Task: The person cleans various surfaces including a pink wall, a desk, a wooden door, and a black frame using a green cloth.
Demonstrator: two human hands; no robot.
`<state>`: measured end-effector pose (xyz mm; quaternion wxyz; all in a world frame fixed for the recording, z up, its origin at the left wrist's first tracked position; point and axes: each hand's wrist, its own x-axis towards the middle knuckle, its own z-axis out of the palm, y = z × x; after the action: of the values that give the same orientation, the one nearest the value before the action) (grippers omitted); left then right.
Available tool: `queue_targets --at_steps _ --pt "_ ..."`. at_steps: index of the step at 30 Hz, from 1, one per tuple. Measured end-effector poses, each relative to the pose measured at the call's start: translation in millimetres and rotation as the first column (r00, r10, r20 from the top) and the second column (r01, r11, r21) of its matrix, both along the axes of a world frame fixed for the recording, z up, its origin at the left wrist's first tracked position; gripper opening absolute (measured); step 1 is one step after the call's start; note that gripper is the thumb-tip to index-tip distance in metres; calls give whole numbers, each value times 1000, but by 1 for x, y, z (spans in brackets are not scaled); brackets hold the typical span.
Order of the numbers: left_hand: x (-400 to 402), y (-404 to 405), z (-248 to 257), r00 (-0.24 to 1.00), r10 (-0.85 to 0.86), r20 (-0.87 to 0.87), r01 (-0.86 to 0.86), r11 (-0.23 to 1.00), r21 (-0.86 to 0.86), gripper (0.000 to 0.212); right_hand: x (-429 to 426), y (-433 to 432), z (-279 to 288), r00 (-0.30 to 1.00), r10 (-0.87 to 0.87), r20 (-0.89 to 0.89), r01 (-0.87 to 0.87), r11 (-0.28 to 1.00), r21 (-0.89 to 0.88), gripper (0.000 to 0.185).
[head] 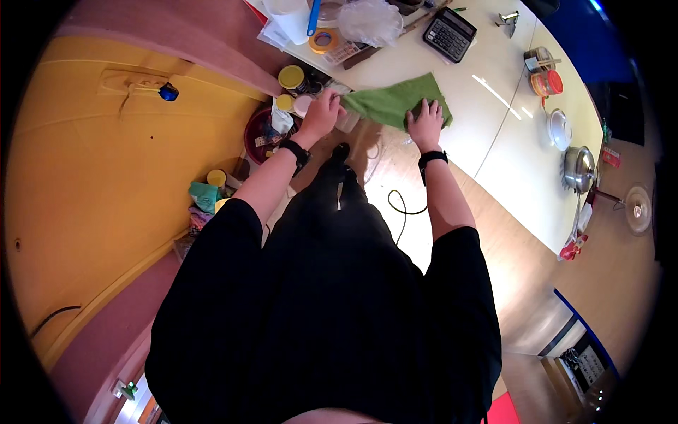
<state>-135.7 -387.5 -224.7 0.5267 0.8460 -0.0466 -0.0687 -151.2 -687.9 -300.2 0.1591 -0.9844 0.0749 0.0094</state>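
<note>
A green cloth (389,98) lies over the near edge of a white table (476,132), its left part narrowing and stretching past that edge. My left hand (320,114) pinches the narrow left end between thumb and fingers. On the cloth's right part rests my right hand (426,122), palm down with fingers spread; its palm side is hidden. Each wrist wears a black band.
A black calculator (450,34), yellow tape roll (322,41) and crumpled clear plastic bag (371,22) sit on the table's far side. Rightward stand a red-lidded jar (546,82) and steel pot (579,169). A dark red bin (253,139) and black cable (405,212) are on the floor.
</note>
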Motion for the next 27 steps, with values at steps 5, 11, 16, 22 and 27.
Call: queue_targets --at_steps 5,11,16,22,27 --pt "24 28 -33 998 54 46 -52 998 -44 10 30 46 46 957 -146 -253 108 981 -158 104" --pt "40 57 -53 991 131 -5 -131 991 -34 15 77 75 37 977 64 -203 -83 993 -86 123" --pt "52 63 -34 994 95 -48 -97 994 -52 28 106 109 40 964 59 -260 -90 990 -108 128" --pt "63 36 -25 992 -103 78 107 994 -39 54 106 108 42 958 117 -260 -160 975 -153 134" --pt "59 -3 -21 955 -289 68 280 953 119 65 92 77 46 941 178 -287 -216 970 -108 135"
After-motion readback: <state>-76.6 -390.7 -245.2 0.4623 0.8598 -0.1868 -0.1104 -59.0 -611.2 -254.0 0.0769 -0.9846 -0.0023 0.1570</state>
